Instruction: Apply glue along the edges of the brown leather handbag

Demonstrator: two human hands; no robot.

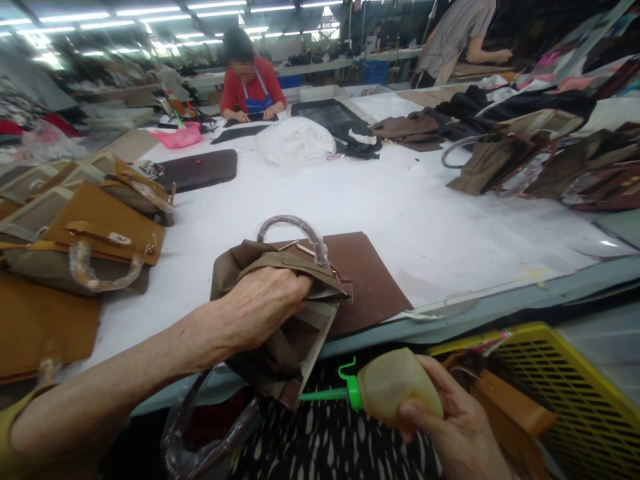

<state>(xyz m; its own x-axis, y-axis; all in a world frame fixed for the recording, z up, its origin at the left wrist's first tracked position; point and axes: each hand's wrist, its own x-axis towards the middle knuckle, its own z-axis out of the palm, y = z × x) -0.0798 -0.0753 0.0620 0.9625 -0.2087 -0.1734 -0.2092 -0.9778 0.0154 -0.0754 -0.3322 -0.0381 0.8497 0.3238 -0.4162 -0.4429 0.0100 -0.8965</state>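
My right hand (450, 420) is wrapped round a yellowish squeeze bottle (395, 387) with a green cap and a long thin nozzle. The bottle lies tilted on its side, and its nozzle tip points left at the lower edge of a brown handbag (277, 353); whether the tip touches cannot be told. My left hand (273, 300) is closed on the bag's fabric near its opening, with the fingertips hidden in the folds. One plastic-wrapped handle (295, 223) stands up behind that hand, another hangs below at the table's edge. A flat brown panel (373, 287) lies under the bag.
Tan and brown handbags (110, 233) crowd the left side; more bags (500, 153) lie at the right. A yellow plastic basket (575, 373) stands low at the right. Across the white table (350, 193) a person in red (255, 87) works near a white bundle (295, 140).
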